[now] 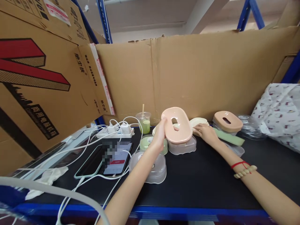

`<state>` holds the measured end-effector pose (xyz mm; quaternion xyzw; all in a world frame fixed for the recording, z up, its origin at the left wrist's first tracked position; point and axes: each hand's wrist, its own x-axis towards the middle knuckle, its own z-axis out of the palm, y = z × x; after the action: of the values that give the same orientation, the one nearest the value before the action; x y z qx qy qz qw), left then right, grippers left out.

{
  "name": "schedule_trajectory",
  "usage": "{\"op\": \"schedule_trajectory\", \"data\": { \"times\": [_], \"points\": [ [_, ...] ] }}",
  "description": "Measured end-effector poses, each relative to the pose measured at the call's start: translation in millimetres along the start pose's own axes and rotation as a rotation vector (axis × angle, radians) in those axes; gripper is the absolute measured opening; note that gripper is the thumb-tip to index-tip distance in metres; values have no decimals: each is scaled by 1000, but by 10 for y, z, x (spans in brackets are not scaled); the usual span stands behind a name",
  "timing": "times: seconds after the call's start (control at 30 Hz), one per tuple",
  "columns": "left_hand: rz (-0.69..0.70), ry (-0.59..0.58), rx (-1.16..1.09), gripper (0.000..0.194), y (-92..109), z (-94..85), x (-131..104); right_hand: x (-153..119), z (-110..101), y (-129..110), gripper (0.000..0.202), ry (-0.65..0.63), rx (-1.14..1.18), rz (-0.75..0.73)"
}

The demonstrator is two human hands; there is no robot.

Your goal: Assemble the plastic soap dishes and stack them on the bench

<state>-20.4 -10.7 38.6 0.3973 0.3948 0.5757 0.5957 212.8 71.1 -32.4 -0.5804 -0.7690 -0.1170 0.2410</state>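
Note:
My left hand is closed on the left rim of a pink oval tray with a slot in its middle, held tilted up. Under and behind this tray sits a clear plastic cover. My right hand has its fingers closed at the edge of a cream oval piece, partly hidden behind the pink tray. Near my left forearm are a green translucent cover and a clear cover. Right of my right hand lie a long green piece and another peach slotted tray.
At left are a power strip with white cables, two phones side by side, and crumpled tissue. A cup of green drink stands by the cardboard wall. A patterned bag and clear plastic pieces are at right.

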Motion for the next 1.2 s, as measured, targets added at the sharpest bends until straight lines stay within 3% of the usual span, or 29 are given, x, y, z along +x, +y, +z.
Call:
{"op": "schedule_trajectory", "data": {
  "times": [0.13, 0.23, 0.37, 0.5, 0.63, 0.73, 0.83, 0.9, 1.0, 1.1, 1.2],
  "points": [
    [35, -64, 29, 46, -59, 48, -41, -33, -68, -43, 21, 96, 96, 58],
    [32, 16, 7, 45, -57, 33, -13, -92, -168, -148, 23, 301, 169, 14],
    [28, 149, -50, 39, -70, 3, 48, -176, -324, -423, 24, 498, 255, -246],
    [90, 174, -132, 33, -111, -8, 63, -254, -369, -699, 30, 483, 246, -510],
    [174, 141, -129, 28, -124, -17, 46, -323, -330, -826, 33, 529, 280, -607],
    [273, 207, -119, 32, -113, -32, 42, -364, -319, -881, 29, 576, 452, -513],
    [360, 259, -81, 36, -115, -44, 46, -397, -318, -954, 29, 529, 777, -210],
    [377, 237, -18, 39, -131, -41, 44, -410, -313, -1005, 47, 412, 1002, -43],
    [398, 162, 100, 37, -165, -18, 25, -413, -312, -1063, 65, 196, 1219, 58],
    [444, 112, 206, 29, -181, 3, -4, -405, -342, -1094, 61, 42, 1356, 113],
    [414, 96, 222, 25, -175, -1, -16, -397, -388, -1107, 57, -32, 1425, 162]
  ]
}}
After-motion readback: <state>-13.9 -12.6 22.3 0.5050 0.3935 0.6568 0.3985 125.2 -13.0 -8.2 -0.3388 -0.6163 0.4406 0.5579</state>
